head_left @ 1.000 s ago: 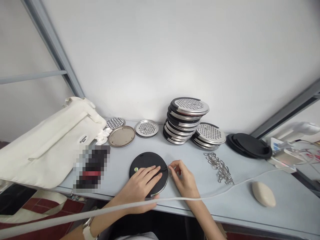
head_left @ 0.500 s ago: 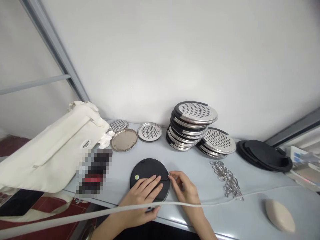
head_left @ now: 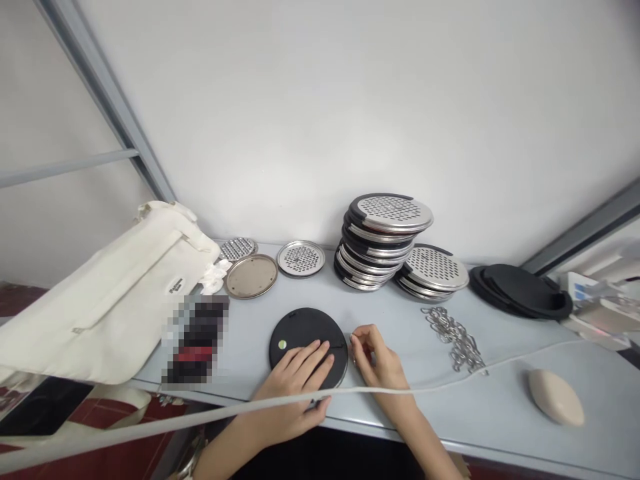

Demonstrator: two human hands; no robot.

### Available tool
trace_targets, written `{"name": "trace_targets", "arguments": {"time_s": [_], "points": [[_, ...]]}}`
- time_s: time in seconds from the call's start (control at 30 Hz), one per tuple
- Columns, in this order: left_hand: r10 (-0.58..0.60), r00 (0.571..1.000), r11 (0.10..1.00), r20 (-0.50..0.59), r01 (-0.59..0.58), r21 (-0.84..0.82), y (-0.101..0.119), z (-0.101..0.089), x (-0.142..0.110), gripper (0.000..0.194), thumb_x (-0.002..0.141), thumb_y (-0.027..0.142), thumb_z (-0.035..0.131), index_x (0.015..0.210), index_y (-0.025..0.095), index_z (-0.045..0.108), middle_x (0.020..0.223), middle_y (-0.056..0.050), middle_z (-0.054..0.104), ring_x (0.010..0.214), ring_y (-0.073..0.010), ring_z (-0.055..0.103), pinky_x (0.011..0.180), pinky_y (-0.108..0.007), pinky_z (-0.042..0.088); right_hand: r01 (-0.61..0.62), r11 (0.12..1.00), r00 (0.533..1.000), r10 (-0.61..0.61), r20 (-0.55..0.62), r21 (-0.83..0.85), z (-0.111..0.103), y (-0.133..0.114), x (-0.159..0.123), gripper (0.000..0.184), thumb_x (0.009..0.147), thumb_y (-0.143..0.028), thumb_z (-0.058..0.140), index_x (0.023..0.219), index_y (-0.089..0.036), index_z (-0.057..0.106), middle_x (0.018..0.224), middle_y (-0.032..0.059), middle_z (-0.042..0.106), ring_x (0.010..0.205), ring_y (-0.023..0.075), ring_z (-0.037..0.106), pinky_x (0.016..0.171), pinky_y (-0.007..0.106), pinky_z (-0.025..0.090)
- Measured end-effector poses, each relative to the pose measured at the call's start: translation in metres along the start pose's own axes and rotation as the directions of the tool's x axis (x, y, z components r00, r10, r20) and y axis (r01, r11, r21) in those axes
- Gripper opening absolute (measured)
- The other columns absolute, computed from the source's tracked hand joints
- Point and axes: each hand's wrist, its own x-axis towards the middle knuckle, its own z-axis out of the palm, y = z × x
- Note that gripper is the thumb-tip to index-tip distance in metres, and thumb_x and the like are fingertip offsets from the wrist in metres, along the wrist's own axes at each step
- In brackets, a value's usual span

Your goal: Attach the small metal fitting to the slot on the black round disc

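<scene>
Looks partway: small silver metal piece (head_left: 352, 340) off the flat round black disc (head_left: 311, 325), right of its rim, not attached. Loose silver wire clips (head_left: 456, 339) further right of disc. Right hand (head_left: 377, 360): fingertips pinched, apparently on the piece. Left hand (head_left: 296, 377): fingers extended flat over disc. Disc: matte, pale-green dot (head_left: 283, 345), lies on grey table (head_left: 373, 310).

Black disc (head_left: 307, 327), round, matte, lying flat on tabletop (head_left: 240, 347), under fingers of left hand (head_left: 293, 379); near-left part covered by that hand. Round green-and-whitish sticker (head_left: 283, 345) just left of left hand's fingers. Thin slit line (head_left: 336, 346) right of left fingertips, toward right hand (head_left: 381, 365). Small shiny metal piece (head_left: 352, 339) at right hand's fingertips, beside disc's right edge, mostly hidden, shape unclear.
</scene>
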Motion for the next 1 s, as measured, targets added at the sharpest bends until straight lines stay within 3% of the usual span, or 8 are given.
{"name": "trace_targets", "arguments": {"time_s": [0.17,0.4,0.7,1.0], "points": [[-0.004,0.999,1.0,0.032,0.004,-0.012,0.001,0.001,-0.002,0.051,0.089,0.031,0.047,0.136,0.013,0.044,0.142,-0.012,0.042,0.132,-0.0264,0.038,0.103,-0.039,0.038,0.041,0.998,0.999,-0.04,0.009,-0.041,-0.001,0.003,0.0,0.013,0.094,-0.032,0.04,0.096,-0.021,0.048,0.06,-0.0033,0.052,0.051,0.0133,0.052,0.053,0.023,0.047],[-0.03,0.998,1.0,0.058,0.03,0.006,0.004,-0.001,-0.004,0.051,0.092,0.03,0.043,0.14,0.013,0.038,0.146,-0.011,0.037,0.135,-0.0249,0.033,0.105,-0.039,0.034,0.092,0.995,0.995,-0.09,0.04,-0.028,0.0,0.008,0.002,0.019,0.094,-0.025,0.041,0.11,-0.017,0.049,0.08,0.0045,0.064,0.07,0.0166,0.062,0.071,0.029,0.051],[-0.001,1.0,0.999,-0.012,0.001,0.051,0.006,0.004,-0.006,0.051,0.09,0.027,0.043,0.138,0.011,0.04,0.144,-0.013,0.039,0.134,-0.0249,0.034,0.105,-0.039,0.034,0.234,0.97,0.972,-0.232,0.033,-0.061,0.001,0.006,0.005,0.023,0.093,-0.019,0.038,0.107,-0.017,0.056,0.095,0.0094,0.067,0.083,0.019,0.064,0.076,0.033,0.052],[0.006,1.0,0.999,0.007,-0.006,0.041,0.003,0.009,-0.01,0.055,0.091,0.027,0.043,0.142,0.01,0.034,0.149,-0.013,0.031,0.136,-0.0266,0.031,0.106,-0.04,0.031,0.218,0.975,0.974,-0.215,0.078,-0.037,0.002,0.003,0.004,0.023,0.095,-0.018,0.036,0.109,-0.019,0.054,0.103,0.0092,0.065,0.096,0.0193,0.062,0.085,0.035,0.05]]}}
